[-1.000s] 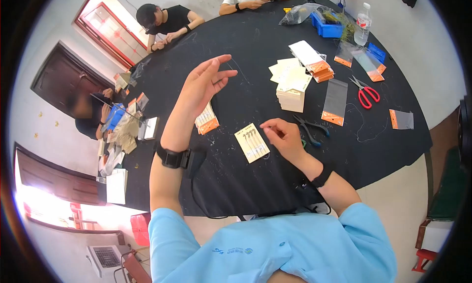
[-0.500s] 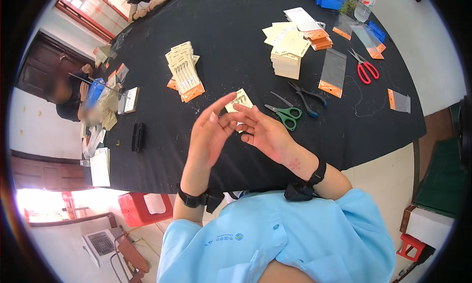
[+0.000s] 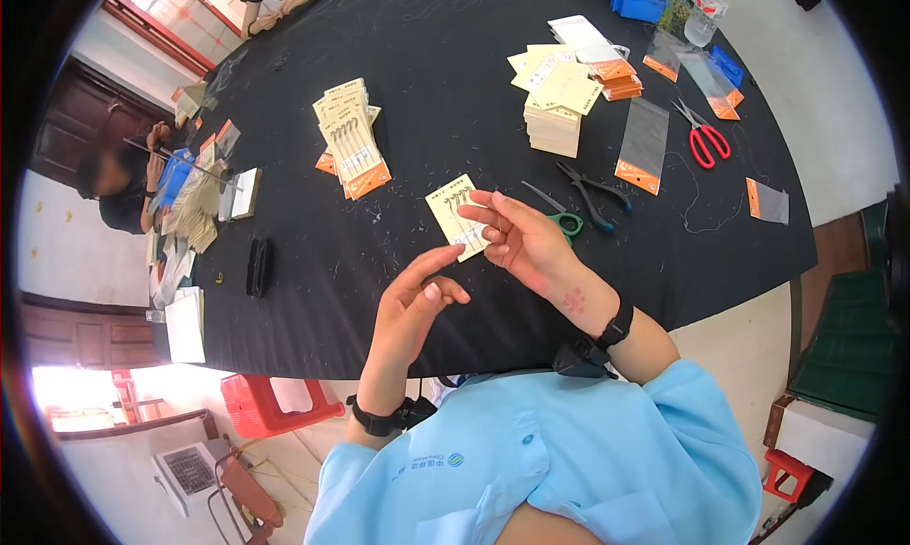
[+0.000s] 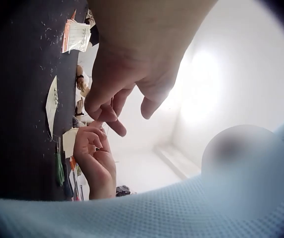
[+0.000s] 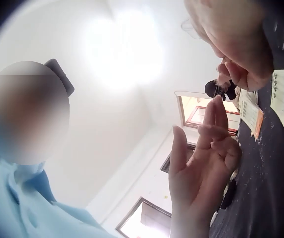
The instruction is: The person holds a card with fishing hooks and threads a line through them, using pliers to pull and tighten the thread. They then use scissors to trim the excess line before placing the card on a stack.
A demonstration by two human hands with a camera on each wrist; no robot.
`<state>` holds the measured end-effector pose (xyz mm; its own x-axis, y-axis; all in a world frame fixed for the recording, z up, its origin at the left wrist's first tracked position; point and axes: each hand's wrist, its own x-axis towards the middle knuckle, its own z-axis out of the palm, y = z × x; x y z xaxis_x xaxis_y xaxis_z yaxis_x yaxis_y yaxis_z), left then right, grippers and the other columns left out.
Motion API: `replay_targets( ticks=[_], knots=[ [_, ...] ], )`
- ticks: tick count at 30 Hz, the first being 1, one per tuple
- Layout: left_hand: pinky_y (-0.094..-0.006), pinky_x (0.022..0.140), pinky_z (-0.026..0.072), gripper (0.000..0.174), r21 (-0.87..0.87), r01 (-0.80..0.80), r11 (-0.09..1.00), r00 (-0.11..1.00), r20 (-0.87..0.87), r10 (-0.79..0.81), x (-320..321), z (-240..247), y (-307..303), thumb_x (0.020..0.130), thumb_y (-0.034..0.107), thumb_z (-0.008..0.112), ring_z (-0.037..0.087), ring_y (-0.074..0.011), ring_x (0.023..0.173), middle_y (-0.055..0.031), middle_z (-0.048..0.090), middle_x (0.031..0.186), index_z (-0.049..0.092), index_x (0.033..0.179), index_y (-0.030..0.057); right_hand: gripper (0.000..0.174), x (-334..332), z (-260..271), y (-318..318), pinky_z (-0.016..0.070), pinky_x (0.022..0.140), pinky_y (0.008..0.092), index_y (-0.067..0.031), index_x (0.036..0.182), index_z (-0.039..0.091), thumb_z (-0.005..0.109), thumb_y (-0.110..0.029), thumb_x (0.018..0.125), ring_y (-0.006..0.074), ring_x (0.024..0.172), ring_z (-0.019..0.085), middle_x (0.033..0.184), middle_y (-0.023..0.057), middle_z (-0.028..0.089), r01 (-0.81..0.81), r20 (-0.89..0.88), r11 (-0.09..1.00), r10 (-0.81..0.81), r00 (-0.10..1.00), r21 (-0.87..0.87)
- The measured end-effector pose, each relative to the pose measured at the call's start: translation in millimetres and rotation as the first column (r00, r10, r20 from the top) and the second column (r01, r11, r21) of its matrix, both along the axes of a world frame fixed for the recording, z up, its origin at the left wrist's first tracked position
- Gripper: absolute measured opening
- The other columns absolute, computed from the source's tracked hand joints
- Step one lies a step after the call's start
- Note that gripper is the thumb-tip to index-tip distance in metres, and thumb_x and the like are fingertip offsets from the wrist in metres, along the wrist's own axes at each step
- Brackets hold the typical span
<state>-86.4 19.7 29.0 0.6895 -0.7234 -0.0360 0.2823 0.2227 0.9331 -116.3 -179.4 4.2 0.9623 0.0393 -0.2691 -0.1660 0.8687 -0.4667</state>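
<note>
In the head view, the left hand (image 3: 408, 308) has its thumb apart from its outstretched index finger, while the right hand (image 3: 533, 246), fingers bent, partly covers a pale card (image 3: 442, 206) of dark hooked pieces lying on the desk (image 3: 322, 270) near green-handled scissors (image 3: 571, 225). The left wrist view shows both hands' fingertips close together; whether either grip holds anything fine, I cannot tell. In the right wrist view, two left fingers stretch upward, the thumb well apart.
</note>
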Motion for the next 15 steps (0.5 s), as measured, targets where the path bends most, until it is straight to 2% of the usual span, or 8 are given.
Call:
replay_targets(
  ticks=[1, 3, 7, 9, 13, 15],
  knots=[
    [-0.0326, 0.086, 0.0455, 0.051, 0.000, 0.001, 1.000, 1.000, 0.000, -0.001, -2, -1, 1, 0.092, 0.028, 0.056, 0.058, -0.0201, 0.093, -0.0138, 0.046, 0.131, 0.046, 0.129, -0.0055, 0.028, 1, 0, -1, 0.0398, 0.062, 0.0190, -0.0065, 0.115, 0.058, 0.048, -0.025, 0.097, 0.0040, 0.073, 0.047, 0.110, 0.0061, 0.063, 0.001, 0.000, 1.000, -0.001, 1.000, 0.000],
    [-0.0317, 0.087, 0.0448, 0.050, -0.033, 0.030, 0.999, 0.993, -0.110, -0.033, -4, -4, 4, 0.092, 0.028, 0.055, 0.057, -0.0188, 0.094, -0.0157, 0.049, 0.129, 0.047, 0.128, -0.0065, 0.027, 2, -1, -3, 0.0394, 0.060, 0.0184, -0.0063, 0.112, 0.059, 0.049, -0.025, 0.096, 0.0038, 0.072, 0.048, 0.107, 0.0074, 0.065, 0.034, -0.026, 0.992, -0.038, 0.999, -0.120],
    [-0.0302, 0.086, 0.0445, 0.048, -0.067, 0.000, 0.998, 0.981, -0.195, -0.013, -4, -17, 6, 0.093, 0.028, 0.054, 0.055, -0.0164, 0.092, -0.0175, 0.052, 0.126, 0.047, 0.126, -0.0070, 0.026, 2, -1, -6, 0.0397, 0.062, 0.0191, -0.0061, 0.110, 0.059, 0.049, -0.025, 0.096, 0.0042, 0.074, 0.048, 0.105, 0.0077, 0.065, 0.021, -0.018, 0.990, -0.024, 1.000, -0.143],
    [-0.0292, 0.082, 0.0449, 0.044, -0.144, 0.008, 0.990, 0.948, -0.313, -0.053, -4, -24, 6, 0.095, 0.026, 0.051, 0.053, -0.0141, 0.089, -0.0170, 0.054, 0.121, 0.049, 0.124, -0.0064, 0.026, 2, -1, -6, 0.0399, 0.063, 0.0204, -0.0060, 0.107, 0.060, 0.049, -0.026, 0.096, 0.0055, 0.075, 0.049, 0.104, 0.0084, 0.066, 0.014, -0.011, 0.990, -0.016, 1.000, -0.142],
    [-0.0306, 0.075, 0.0438, 0.045, -0.063, 0.032, 0.997, 0.946, -0.319, -0.051, -3, -28, 3, 0.096, 0.028, 0.048, 0.052, -0.0144, 0.081, -0.0172, 0.055, 0.115, 0.046, 0.125, -0.0065, 0.025, 0, -7, -9, 0.0390, 0.062, 0.0217, -0.0060, 0.102, 0.061, 0.047, -0.026, 0.095, 0.0067, 0.072, 0.049, 0.098, 0.0083, 0.067, 0.000, 0.078, 0.989, 0.012, 0.997, -0.151],
    [-0.0294, 0.073, 0.0446, 0.042, 0.014, 0.016, 1.000, 0.916, -0.401, -0.009, -4, -25, 1, 0.097, 0.024, 0.046, 0.052, -0.0139, 0.078, -0.0167, 0.056, 0.112, 0.045, 0.126, -0.0054, 0.025, -3, -8, -11, 0.0373, 0.060, 0.0224, -0.0049, 0.098, 0.062, 0.046, -0.024, 0.095, 0.0072, 0.066, 0.047, 0.082, 0.0051, 0.064, -0.035, 0.096, 0.978, 0.056, 0.994, -0.205]
  ],
)
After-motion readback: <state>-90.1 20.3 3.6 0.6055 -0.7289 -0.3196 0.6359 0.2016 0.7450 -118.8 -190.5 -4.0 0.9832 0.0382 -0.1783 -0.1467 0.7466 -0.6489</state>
